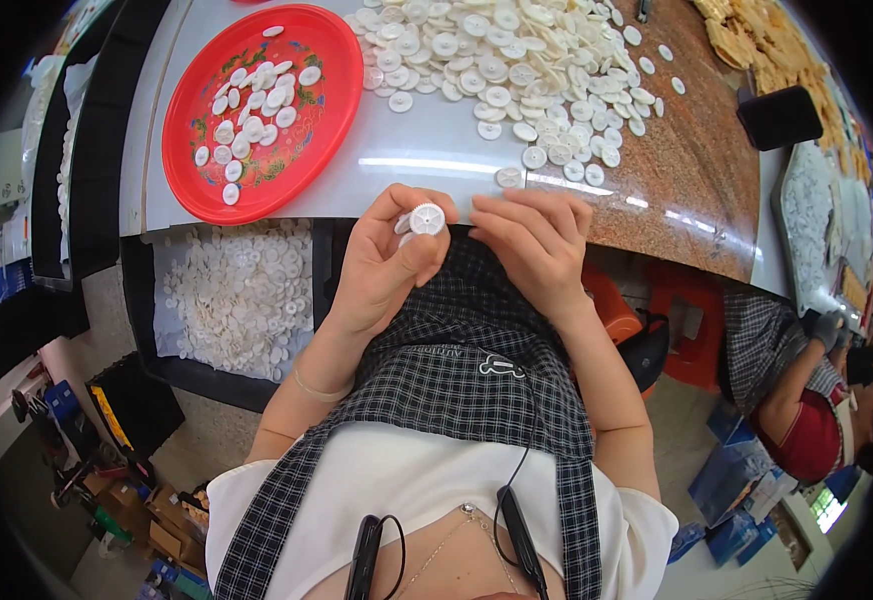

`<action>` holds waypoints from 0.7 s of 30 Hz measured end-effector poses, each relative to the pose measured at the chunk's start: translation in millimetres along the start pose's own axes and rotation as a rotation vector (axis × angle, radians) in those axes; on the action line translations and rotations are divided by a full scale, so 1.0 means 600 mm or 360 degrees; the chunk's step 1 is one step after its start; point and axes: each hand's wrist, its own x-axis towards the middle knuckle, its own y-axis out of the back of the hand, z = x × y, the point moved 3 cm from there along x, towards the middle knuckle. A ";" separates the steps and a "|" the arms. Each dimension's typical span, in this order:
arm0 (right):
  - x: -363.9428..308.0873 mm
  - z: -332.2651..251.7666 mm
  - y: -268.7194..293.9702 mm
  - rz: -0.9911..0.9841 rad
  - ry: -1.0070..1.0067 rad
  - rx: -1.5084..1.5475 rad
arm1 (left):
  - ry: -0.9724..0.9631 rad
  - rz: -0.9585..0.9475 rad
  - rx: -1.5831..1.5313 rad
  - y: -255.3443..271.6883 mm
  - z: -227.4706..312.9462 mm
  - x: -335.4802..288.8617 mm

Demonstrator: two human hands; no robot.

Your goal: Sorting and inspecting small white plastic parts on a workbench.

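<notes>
My left hand (375, 268) pinches a few small white plastic wheels (427, 219) just off the table's front edge. One of them faces up and shows its spokes and hub, while the others are partly covered by my fingers. Across a small gap, my right hand (545, 245) has its fingers stretched towards the left hand, and I see nothing in it. A large heap of similar white wheels (497, 65) spreads over the table beyond both hands. Left of the heap, a round red tray (185, 165) carries a loose group of the same wheels.
A dark bin (227, 390) full of white wheels sits below the table edge at left. A black phone-like object (781, 117) and yellowish parts (757, 35) lie at the far right. A red stool (695, 318) stands under the table. Another person (807, 435) works at right.
</notes>
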 end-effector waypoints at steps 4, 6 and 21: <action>0.001 -0.001 0.002 0.0047 -0.0196 0.0206 | -0.0020 0.0046 0.0064 -0.011 -0.002 0.002; 0.008 0.003 0.003 0.0218 -0.0569 0.0262 | 0.0185 0.0035 0.0044 -0.013 -0.008 0.000; 0.009 -0.009 0.014 0.0020 -0.0958 0.1220 | 0.0302 -0.0020 0.0272 -0.004 -0.018 -0.006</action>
